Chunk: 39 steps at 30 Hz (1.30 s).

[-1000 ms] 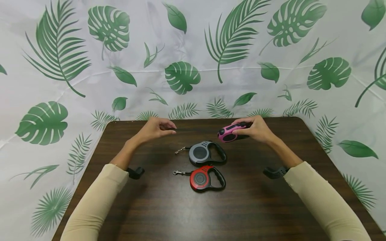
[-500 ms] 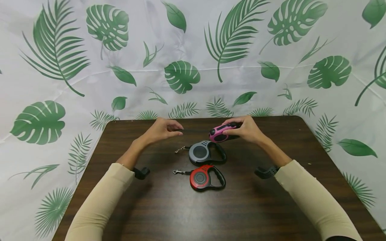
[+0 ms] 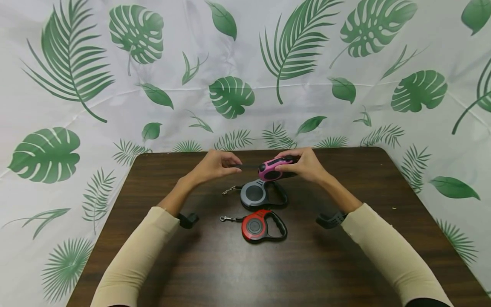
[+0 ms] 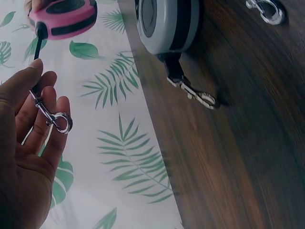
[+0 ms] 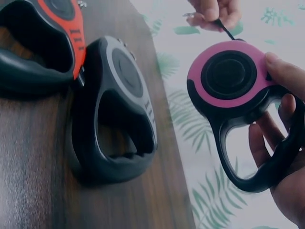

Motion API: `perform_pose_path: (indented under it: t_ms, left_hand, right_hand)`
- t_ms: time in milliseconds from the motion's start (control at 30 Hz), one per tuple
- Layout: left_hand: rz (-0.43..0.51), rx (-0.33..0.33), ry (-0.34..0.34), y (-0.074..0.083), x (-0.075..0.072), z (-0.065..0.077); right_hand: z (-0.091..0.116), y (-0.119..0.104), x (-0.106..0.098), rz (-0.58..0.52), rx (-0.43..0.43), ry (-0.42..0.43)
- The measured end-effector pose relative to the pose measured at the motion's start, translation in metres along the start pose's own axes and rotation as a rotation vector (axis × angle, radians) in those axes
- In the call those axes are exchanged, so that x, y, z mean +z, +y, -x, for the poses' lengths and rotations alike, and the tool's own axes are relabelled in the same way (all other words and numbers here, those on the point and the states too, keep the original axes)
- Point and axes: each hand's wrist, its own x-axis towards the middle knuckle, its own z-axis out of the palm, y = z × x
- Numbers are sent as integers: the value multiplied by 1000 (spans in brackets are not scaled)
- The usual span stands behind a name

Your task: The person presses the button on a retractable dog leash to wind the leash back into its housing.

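A pink and black retractable dog leash (image 3: 270,169) is held above the far part of the table by my right hand (image 3: 307,165). In the right wrist view, the fingers grip the black handle (image 5: 281,157) and the thumb lies on the pink casing (image 5: 224,78). My left hand (image 3: 216,166) pinches the black strap near its end, and the silver snap hook (image 4: 59,121) lies across the fingers. A short stretch of strap (image 4: 38,47) runs straight between hand and casing. A grey leash (image 3: 254,194) and a red leash (image 3: 254,227) lie on the table below.
The brown wooden table (image 3: 245,273) ends at a white cloth (image 3: 245,47) printed with green leaves. Both table leashes have their hooks (image 3: 229,190) toward the left and their handles toward the right. A black wrist strap (image 3: 330,219) is on the right arm.
My hands have come closer together: the right moved left with the pink leash, the left moved right. The strap between them is shorter. The grey and red leashes stay put.
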Motion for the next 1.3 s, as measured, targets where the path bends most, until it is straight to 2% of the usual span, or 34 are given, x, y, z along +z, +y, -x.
perform_pose_path:
  t_ms: [333,600,900,1167,1300]
  left_hand:
    - [39,23,2,5,11,-7]
    - [30,24,1,7,17,-8]
    - [-1,-27,-2,12,17,-5]
    - [3,-51,21,10,16,-1]
    - [-15,-28,48,8,15,1]
  right_hand:
    - [-3,-4,14,-58,-2,3]
    - [-3,-10,26,-47,23,15]
    - [0,-39,33,-60,44,3]
    - [-1,-45,39,-94,20,28]
    - [-2,-45,42,-111,16,39]
